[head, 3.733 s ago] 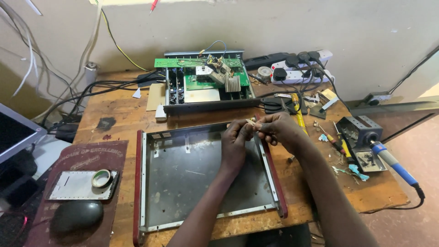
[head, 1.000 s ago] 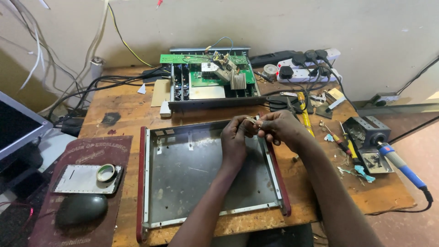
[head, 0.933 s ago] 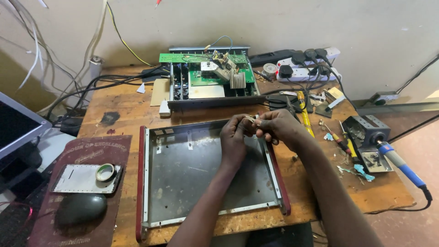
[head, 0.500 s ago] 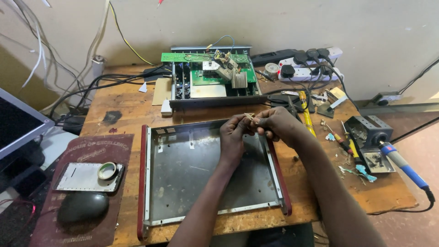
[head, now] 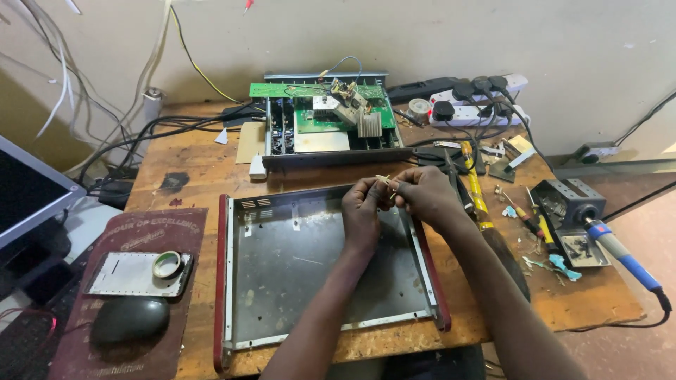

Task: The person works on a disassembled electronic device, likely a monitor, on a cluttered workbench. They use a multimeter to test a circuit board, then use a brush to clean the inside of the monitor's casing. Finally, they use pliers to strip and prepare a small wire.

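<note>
Left hand: fingers curled, tips pinched on a small pale part, held above the far edge of the tray.
Right hand: fingers likewise closed on the same part from the other side, fingertips of both hands nearly meeting. Kind of part too small to tell; thin leads seem to stick out.
Step in hand, by judgement: fine fingertip work on the part, perhaps straightening or twisting its leads. Next move calls for a steady pinch, small force, and the part kept over the tray in case of a drop.

Tray: open grey metal chassis pan, red side rails, lying flat at the near middle of the table.
Beyond the tray: opened unit with green circuit board and a finned heat sink.
Right of the tray: yellow-handled screwdriver, pliers, loose scraps, a soldering iron with blue grip in its stand.
Far right of the tray, by the wall: white power strip with black plugs.
Left of the tray: dark red mat bearing a silver plate, a tape roll and a black mouse.
Further left: monitor corner, tangled cables.

Surface: worn wooden tabletop, scorched and stained.
Room: plain pale wall, cables hanging at its left.
</note>
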